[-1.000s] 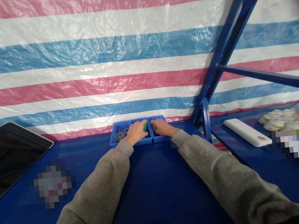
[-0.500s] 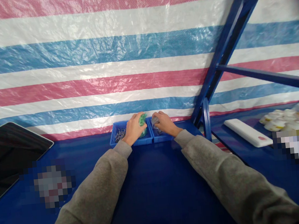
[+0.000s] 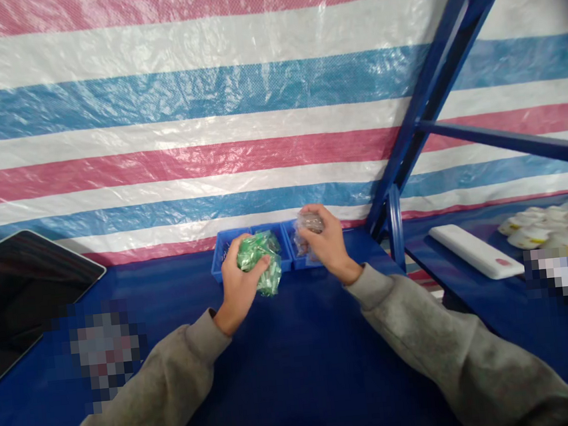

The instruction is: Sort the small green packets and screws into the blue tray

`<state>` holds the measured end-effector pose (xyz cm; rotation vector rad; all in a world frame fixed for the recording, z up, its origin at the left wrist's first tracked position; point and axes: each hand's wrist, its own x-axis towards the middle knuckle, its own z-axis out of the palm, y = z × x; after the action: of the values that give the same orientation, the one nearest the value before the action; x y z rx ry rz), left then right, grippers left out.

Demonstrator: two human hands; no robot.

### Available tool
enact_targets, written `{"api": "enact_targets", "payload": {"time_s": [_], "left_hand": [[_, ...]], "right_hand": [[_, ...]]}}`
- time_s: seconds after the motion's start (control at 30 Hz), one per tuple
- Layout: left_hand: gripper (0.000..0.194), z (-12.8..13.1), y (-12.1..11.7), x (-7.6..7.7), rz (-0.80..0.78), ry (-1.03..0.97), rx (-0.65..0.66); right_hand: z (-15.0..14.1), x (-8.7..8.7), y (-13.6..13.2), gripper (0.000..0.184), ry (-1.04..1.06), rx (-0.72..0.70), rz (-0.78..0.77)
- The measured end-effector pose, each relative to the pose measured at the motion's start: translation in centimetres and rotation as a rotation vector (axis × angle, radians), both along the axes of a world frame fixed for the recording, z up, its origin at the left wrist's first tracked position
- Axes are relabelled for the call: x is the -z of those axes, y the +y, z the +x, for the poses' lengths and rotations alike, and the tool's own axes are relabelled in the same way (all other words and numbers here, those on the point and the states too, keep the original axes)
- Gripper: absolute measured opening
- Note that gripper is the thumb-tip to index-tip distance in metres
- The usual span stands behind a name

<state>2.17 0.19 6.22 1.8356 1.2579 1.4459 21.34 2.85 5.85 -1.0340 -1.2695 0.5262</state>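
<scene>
My left hand (image 3: pixel 239 279) is closed round a clear bag of small green parts (image 3: pixel 262 262), held just above the blue table in front of the blue bins (image 3: pixel 219 267). My right hand (image 3: pixel 328 242) is closed round a smaller clear bag of dark parts (image 3: pixel 308 227), lifted over the right bin. Metal screws (image 3: pixel 225 253) show in the left bin. Both arms wear grey sleeves.
A striped red, white and blue tarp (image 3: pixel 179 116) hangs behind the bins. A dark tablet (image 3: pixel 15 292) lies at the left. A blue metal frame (image 3: pixel 408 141) rises at the right; beyond it lie a white bar (image 3: pixel 471 252) and several white tape rolls (image 3: pixel 537 229).
Both hands have come up out of the bins and back toward me, each bringing a bag: the green one in the left, the dark one in the right.
</scene>
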Motion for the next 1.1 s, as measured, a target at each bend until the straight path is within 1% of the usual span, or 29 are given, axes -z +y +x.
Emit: {"api": "enact_targets", "payload": {"time_s": [0.1, 0.2, 0.27, 0.33, 0.4, 0.5, 0.63, 0.7, 0.83, 0.93, 1.0, 1.1], "left_hand": [[0.042, -0.9, -0.8, 1.8, -0.054, -0.072, -0.079], [0.042, -1.5, -1.4, 3.4, -0.09, -0.069, -0.082], [0.042, -1.8, -1.6, 4.3, -0.11, -0.057, -0.089], [0.041, -2.0, -1.8, 5.1, -0.124, -0.033, -0.114], [0.042, -2.1, -1.8, 5.6, -0.155, -0.01, -0.108], [0.046, -2.1, -2.0, 5.9, -0.202, 0.022, -0.034], [0.044, -2.1, -2.3, 6.0, -0.211, 0.13, 0.085], [0.04, -2.2, -2.5, 6.0, -0.179, 0.222, 0.103], [0.033, -2.5, -2.6, 5.8, -0.123, 0.484, 0.069], [0.033, -2.7, -2.7, 5.5, -0.071, 0.68, 0.027], [0.036, -2.9, -3.0, 5.3, -0.027, 0.776, -0.008], [0.042, -3.1, -3.6, 5.4, 0.03, 0.864, -0.042]], "right_hand": [[-1.6, 0.6, -0.5, 0.026, 0.177, 0.022, 0.005], [-3.2, 1.8, -1.6, 0.025, 0.277, 0.009, -0.024], [-4.2, 3.0, -2.6, 0.028, 0.3, -0.022, -0.056], [-4.8, 4.4, -3.7, 0.027, 0.264, -0.022, -0.094], [-5.0, 5.7, -4.6, 0.028, 0.149, -0.048, -0.11], [-4.8, 6.9, -5.4, 0.031, -0.106, -0.048, -0.076], [-4.2, 7.0, -5.8, 0.037, -0.359, -0.083, -0.089], [-4.0, 7.0, -6.1, 0.041, -0.443, -0.1, -0.112], [-3.5, 7.5, -6.8, 0.047, -0.594, -0.104, -0.146], [-2.9, 8.0, -7.5, 0.052, -0.746, -0.07, -0.182], [-2.5, 8.2, -8.0, 0.063, -0.83, -0.071, -0.201], [-2.1, 8.4, -8.9, 0.082, -0.917, -0.105, -0.173]]}}
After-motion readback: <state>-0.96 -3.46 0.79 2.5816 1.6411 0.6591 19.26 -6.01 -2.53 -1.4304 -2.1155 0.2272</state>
